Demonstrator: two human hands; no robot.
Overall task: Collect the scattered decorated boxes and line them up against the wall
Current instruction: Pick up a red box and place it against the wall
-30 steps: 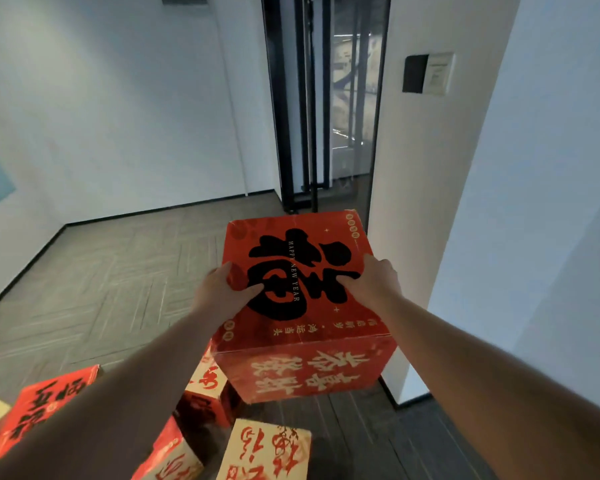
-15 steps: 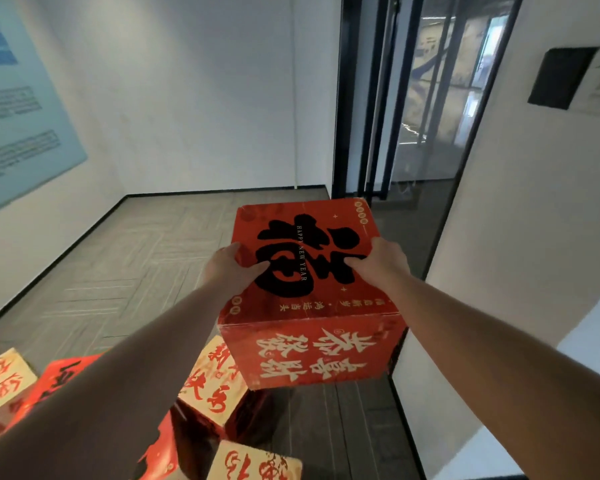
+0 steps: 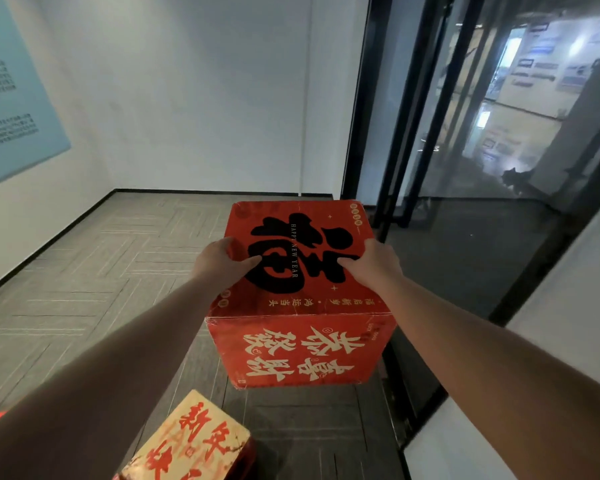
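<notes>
Both hands had the big red box [image 3: 302, 282] held up off the floor [image 3: 84, 278], left hand [image 3: 222, 263] and right hand [image 3: 373, 265] gripping opposite sides, thumbs on top. Another cream-topped box [image 3: 191, 441] sat on the floor just below it.

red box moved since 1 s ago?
Yes. The red box, held by the left hand and right hand, has gone forward and left, away from the cream-topped box on the floor, toward the back wall.
</notes>
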